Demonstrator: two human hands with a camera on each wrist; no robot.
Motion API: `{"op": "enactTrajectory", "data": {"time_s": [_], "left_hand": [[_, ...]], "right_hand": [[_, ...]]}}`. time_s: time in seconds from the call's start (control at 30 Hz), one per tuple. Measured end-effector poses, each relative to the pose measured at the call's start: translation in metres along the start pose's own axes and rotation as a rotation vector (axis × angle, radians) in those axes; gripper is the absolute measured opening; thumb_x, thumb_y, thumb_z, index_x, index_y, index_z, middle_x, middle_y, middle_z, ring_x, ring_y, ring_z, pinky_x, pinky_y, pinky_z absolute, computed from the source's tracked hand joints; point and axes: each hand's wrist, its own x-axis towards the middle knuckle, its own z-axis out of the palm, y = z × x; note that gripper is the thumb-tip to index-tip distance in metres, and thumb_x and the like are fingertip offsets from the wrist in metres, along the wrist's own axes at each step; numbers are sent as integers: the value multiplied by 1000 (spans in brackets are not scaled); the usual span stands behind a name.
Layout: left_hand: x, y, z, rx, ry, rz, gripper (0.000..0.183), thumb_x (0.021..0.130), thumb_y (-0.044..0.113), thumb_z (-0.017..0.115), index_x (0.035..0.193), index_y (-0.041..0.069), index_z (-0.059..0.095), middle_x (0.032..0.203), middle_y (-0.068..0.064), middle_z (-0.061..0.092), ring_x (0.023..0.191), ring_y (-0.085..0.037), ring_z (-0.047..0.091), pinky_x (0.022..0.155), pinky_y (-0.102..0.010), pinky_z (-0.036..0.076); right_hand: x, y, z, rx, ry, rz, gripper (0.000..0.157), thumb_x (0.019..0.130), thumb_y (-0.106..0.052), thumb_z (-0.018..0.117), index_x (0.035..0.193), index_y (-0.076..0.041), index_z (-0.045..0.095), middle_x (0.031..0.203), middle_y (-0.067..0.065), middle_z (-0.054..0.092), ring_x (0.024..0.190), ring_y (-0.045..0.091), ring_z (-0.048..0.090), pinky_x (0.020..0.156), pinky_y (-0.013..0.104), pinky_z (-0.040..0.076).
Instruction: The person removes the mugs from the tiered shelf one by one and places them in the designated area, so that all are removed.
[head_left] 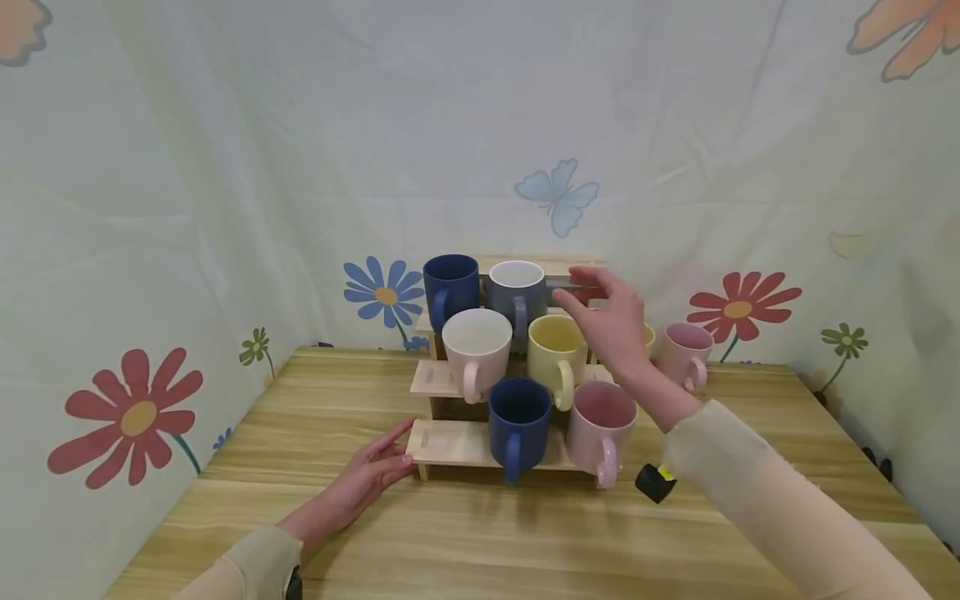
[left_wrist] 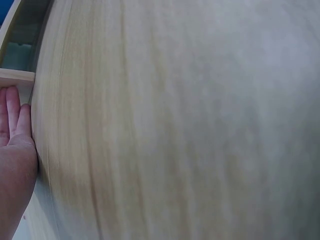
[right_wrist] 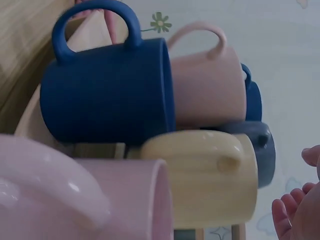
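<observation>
The surface point(head_left: 225, 517) carries a wooden rack point(head_left: 453, 444) near its far edge. Left hand point(head_left: 363, 482): fingers extended, touching the rack's front left corner; right hand point(head_left: 613, 323): fingers parted, empty, near the grey mug point(head_left: 502, 298), 1 of 6 racked.

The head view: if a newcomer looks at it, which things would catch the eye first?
Probably the dark blue mug and pink mug on the lowest step of the wooden rack. Next, the two hands: the right hand raised beside the grey mug, the left hand at that step's left end. Then the big red flower at far left.
</observation>
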Motion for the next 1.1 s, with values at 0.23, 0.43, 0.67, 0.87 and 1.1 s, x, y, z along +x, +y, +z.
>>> {"op": "enactTrajectory", "data": {"time_s": [0.23,0.43,0.67,0.87,1.1], "left_hand": [[-2,2,1,-10,6,-14,74,98,12,58,160,13,16,120,-5,54,105,-8,63,100,-20,53],[-3,3,1,-5,-9,-6,74,99,12,57,160,12,15,121,-6,54,106,-7,62,101,-20,52],[-3,3,1,-6,-11,-1,74,99,12,57,160,13,15,121,-6,54,106,-7,63,101,-21,52],[-2,2,0,-6,-12,3,74,99,12,57,160,12,14,121,-6,55,106,-8,63,101,-20,52],[0,0,0,-11,4,-21,74,98,13,58,160,14,17,122,-6,54,107,-9,63,101,-21,53]], "right_hand": [[-9,0,17,-14,-73,13,45,87,-33,75,125,-11,67,119,10,70,101,25,67,82,31,61],[-14,-3,26,-35,-111,51,43,87,-36,75,123,-12,68,118,7,70,99,24,66,76,29,60],[-15,-4,34,-64,-125,77,39,87,-35,75,118,-11,70,114,7,72,97,24,66,73,29,59],[-13,-3,38,-90,-148,74,39,86,-36,76,115,-10,71,108,8,73,92,24,64,73,25,55],[-12,-3,40,-115,-171,62,37,87,-32,76,113,-7,72,104,12,73,89,25,64,69,25,55]]}}
